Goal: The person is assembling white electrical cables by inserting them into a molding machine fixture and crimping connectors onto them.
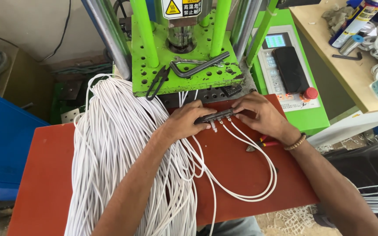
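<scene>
Both hands work at the far edge of the red worktable (44, 175), right in front of the green press machine (184, 65). Left hand (184, 122) is closed round the left end of a dark narrow fixture bar (215, 116); right hand (259, 114) pinches the bar's right end, fingers curled over it. The bar lies across the table's far edge, btwn the two hands, w/ several white cable ends (224, 124) seated in its slots and looping back toward the near edge.

Big white cable bundle (119, 166) drapes over the table's left half, under the left forearm. Red-handled cutters (261, 143) lie just beside the right wrist. On the machine bed: black snips (157, 82) and a hex key (197, 66). Phone (290, 69) rests on the control panel at right.

Step in hand, judging by the grip: holding the loaded bar steady w/ cable ends in place. Next move prob. needs both hands to keep the bar level so no end slips out of its slot, and clearance under the press column.
</scene>
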